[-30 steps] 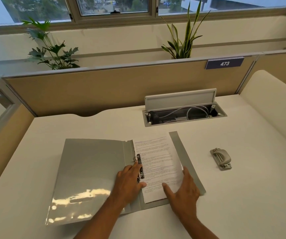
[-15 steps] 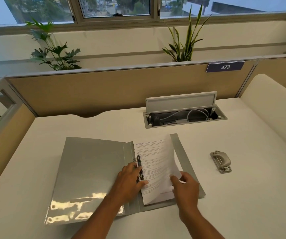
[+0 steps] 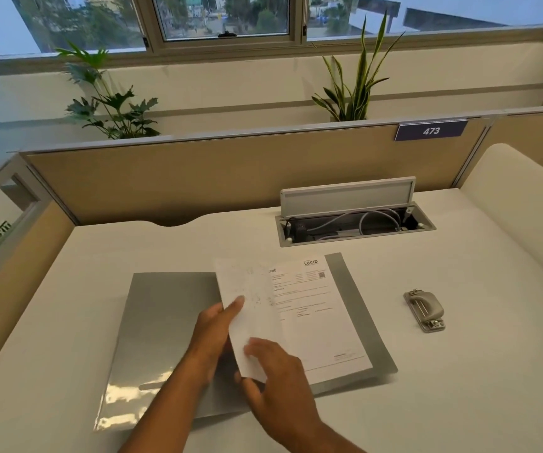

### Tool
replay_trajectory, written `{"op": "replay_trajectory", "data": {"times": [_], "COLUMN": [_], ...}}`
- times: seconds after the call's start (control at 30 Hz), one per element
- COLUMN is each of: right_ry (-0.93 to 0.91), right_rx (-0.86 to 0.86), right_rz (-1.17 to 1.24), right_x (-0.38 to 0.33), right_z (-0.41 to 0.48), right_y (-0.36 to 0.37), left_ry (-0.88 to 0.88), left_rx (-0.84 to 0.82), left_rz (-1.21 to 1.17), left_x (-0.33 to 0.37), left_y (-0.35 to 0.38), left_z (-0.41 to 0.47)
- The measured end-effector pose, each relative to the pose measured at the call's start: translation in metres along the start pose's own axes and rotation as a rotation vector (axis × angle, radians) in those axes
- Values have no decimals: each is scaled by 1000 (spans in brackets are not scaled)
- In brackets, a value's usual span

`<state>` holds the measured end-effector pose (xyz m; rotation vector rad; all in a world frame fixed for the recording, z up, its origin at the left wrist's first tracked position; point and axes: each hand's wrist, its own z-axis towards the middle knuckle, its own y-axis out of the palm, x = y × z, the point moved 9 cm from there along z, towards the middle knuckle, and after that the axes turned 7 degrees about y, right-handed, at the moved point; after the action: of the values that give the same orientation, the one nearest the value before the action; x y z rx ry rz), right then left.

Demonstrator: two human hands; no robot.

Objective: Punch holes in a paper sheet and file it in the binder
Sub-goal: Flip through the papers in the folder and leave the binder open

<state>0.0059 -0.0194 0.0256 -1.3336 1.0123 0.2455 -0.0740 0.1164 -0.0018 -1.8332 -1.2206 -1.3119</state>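
A grey binder [image 3: 165, 322] lies open on the white desk [image 3: 459, 371]. A paper sheet [image 3: 250, 286] stands half turned over the binder's spine, its blank back facing me and hiding the rings. My left hand [image 3: 214, 328] holds the sheet's left edge, one finger across its face. My right hand [image 3: 280, 377] pinches the sheet's lower corner, fingers on top and thumb under it. A printed page [image 3: 315, 322] with a logo lies flat in the binder's right half. The grey hole punch [image 3: 424, 310] sits apart, to the right.
An open cable box [image 3: 355, 223] with its lid raised is set into the desk behind the binder. A tan partition [image 3: 198, 178] closes off the back, with two plants [image 3: 109, 103] behind it. A padded cream panel [image 3: 525, 207] borders the right side.
My right hand lifted the top sheet's right edge and swung it leftward over the spine, uncovering the printed page below. My left hand moved from the rings to the sheet.
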Motion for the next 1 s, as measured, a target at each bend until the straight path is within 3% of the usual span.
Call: {"op": "replay_trajectory", "data": {"times": [0.13, 0.23, 0.37, 0.47, 0.7, 1.0], "right_ry": [74, 192, 365, 499, 605, 561], "right_rx": [-34, 104, 272, 233, 154, 127], "right_rz": [23, 19, -216, -315, -511, -555], "right_x": [22, 60, 114, 142, 171, 173], "right_z": [-1, 0, -3, -11, -16, -11], "right_y": [-9, -34, -60, -58, -37, -32], "left_ry": [-20, -59, -82, -84, -108, -107], "left_rx": [138, 174, 187, 191, 215, 220], "left_rz": [158, 159, 171, 191, 162, 166], "left_x": [-16, -26, -35, -39, -44, -49], "left_y": [-27, -39, -50, -54, -63, -67], "left_z": [6, 8, 9, 9, 9, 11]}}
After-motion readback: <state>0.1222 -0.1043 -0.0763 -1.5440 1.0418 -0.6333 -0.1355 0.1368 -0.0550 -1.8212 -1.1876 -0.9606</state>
